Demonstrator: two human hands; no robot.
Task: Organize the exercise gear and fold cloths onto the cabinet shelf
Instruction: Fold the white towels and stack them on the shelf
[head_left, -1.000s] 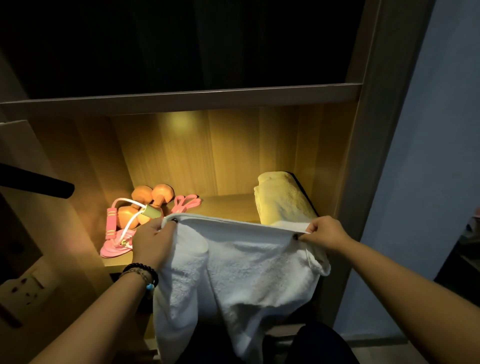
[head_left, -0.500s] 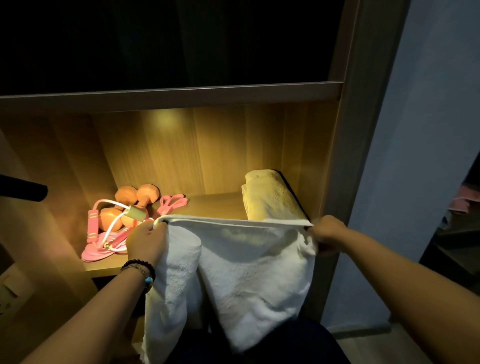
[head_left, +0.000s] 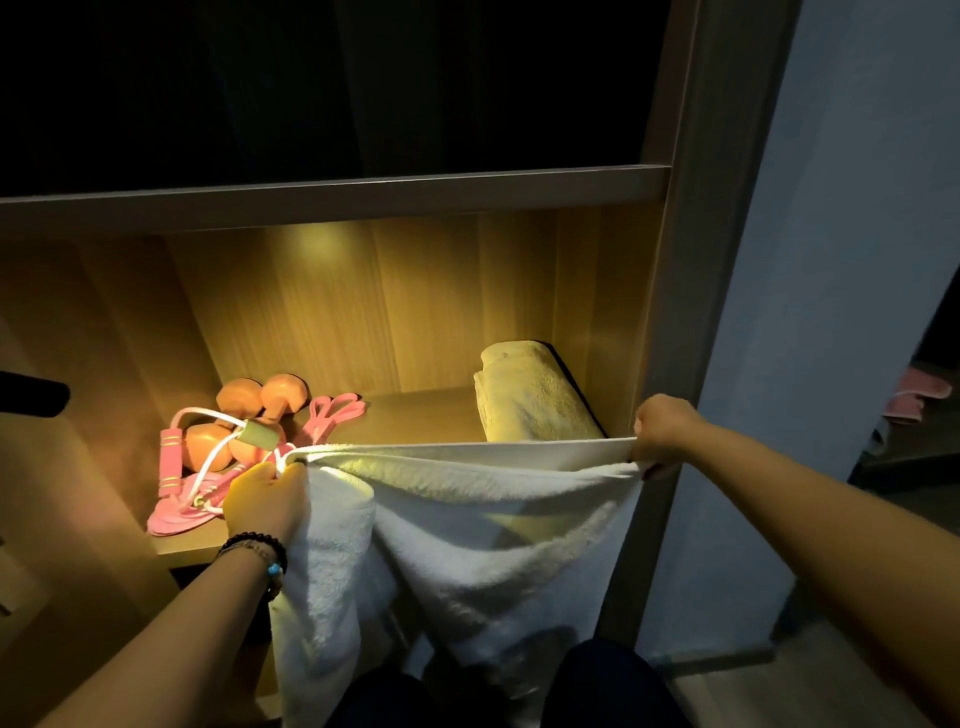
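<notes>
A white towel (head_left: 483, 535) hangs stretched in front of the lit cabinet shelf (head_left: 415, 415). My left hand (head_left: 265, 499) grips its left top corner and my right hand (head_left: 662, 428) grips its right top corner, so the top edge runs taut between them. On the shelf's left lie orange dumbbells (head_left: 260, 400), a pink-handled skipping rope (head_left: 171, 462) and a pink resistance band (head_left: 335, 410). A folded towel (head_left: 530, 395) lies at the shelf's right, against the side wall.
The cabinet's right upright (head_left: 675, 260) stands just behind my right hand. A dark compartment (head_left: 311, 78) sits above the shelf. A dark bar (head_left: 31, 397) sticks in from the left edge. A pale wall (head_left: 857, 260) fills the right.
My hands have drawn apart, the right one moving to the cabinet's upright, and the towel's top edge has gone from slack to taut. The view has shifted a little.
</notes>
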